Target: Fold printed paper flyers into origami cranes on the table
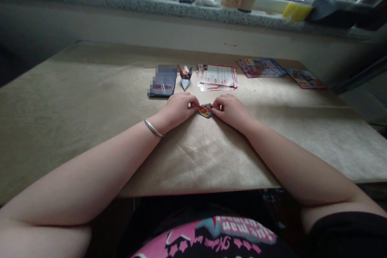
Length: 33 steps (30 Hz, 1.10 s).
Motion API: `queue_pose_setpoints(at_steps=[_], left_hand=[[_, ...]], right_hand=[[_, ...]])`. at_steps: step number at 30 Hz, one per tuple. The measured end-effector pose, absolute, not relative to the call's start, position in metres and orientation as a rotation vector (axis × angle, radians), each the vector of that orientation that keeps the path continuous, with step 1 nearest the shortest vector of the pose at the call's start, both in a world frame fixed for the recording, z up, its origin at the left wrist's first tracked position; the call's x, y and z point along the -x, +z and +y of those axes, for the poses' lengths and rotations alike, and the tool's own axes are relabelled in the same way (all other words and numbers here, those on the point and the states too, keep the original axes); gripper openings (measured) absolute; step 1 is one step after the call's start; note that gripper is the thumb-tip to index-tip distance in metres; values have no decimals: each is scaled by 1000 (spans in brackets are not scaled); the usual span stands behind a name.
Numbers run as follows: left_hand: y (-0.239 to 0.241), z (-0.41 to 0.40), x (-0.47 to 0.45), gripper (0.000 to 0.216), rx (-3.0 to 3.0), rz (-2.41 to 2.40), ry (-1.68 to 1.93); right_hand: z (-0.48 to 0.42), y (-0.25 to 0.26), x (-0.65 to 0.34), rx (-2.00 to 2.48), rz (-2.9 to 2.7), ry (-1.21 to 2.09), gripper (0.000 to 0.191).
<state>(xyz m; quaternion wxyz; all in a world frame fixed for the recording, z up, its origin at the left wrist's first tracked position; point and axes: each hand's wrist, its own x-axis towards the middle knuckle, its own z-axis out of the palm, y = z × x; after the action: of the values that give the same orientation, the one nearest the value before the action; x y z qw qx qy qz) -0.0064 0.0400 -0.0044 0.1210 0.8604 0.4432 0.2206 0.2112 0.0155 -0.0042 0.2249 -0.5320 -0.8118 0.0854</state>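
Observation:
A small folded piece of colourful printed paper (pixel 205 110) lies on the brown paper-covered table (pixel 90 100) between my two hands. My left hand (pixel 178 107), with a silver bangle on the wrist, pinches its left edge with curled fingers. My right hand (pixel 230 109) pinches its right edge, fingers bent and pressed together. Both forearms rest on the table.
Beyond my hands lie a dark phone (pixel 163 81), a small folded paper figure (pixel 185 77), a stack of printed leaflets (pixel 217 76) and two colourful leaflets (pixel 261 67) farther right. A stone windowsill (pixel 151 4) holds cups, a yellow sponge (pixel 296 11) and clutter.

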Motion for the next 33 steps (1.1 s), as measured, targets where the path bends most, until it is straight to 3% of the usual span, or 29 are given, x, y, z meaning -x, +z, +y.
queue_pose_setpoints(at_steps=[8,14,23,28,33], left_hand=[[6,39,14,10,-2458,1409,521],[5,42,17,9,-2515,1378,561],[4,41,16,10,-2564,1352,530],[-3,44,18,26,-2565,1258,627],[-4,44,18,15,-2683,1145,583]], right_hand=[[16,-6,-216,1465,-2203,267,17],[15,-8,-216,1366,-2201,235,6],[14,-18,-208,1274,-1924,628,24],[11,-14,-204,1267,-1963,623,33],[9,-8,-206,1292,-2093,528,29]])
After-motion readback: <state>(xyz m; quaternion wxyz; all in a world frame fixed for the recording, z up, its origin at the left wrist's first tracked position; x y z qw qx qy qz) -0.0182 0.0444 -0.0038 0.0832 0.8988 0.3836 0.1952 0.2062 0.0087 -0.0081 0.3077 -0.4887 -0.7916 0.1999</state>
